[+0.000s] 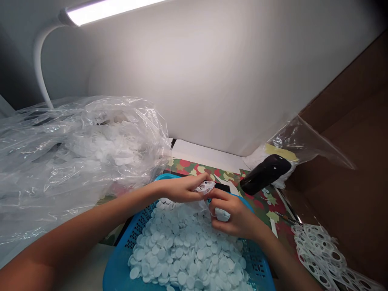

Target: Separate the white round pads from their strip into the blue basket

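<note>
Left hand (180, 190) and right hand (235, 216) fingers pinch a punched white strip (206, 187) over a blue basket (117, 275) of white discs (182, 254).

We counted two hands (182, 190), one blue basket (118, 275), one lamp (106, 8), two plastic bags (75, 161), one black handle (265, 173), one punched strip (206, 186) in hand, and countless white discs (184, 254).

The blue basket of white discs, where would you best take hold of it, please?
Grip the blue basket's rim on both sides, coming from outside: it is a bare lip above slotted walls, while white discs heap the middle.
</note>
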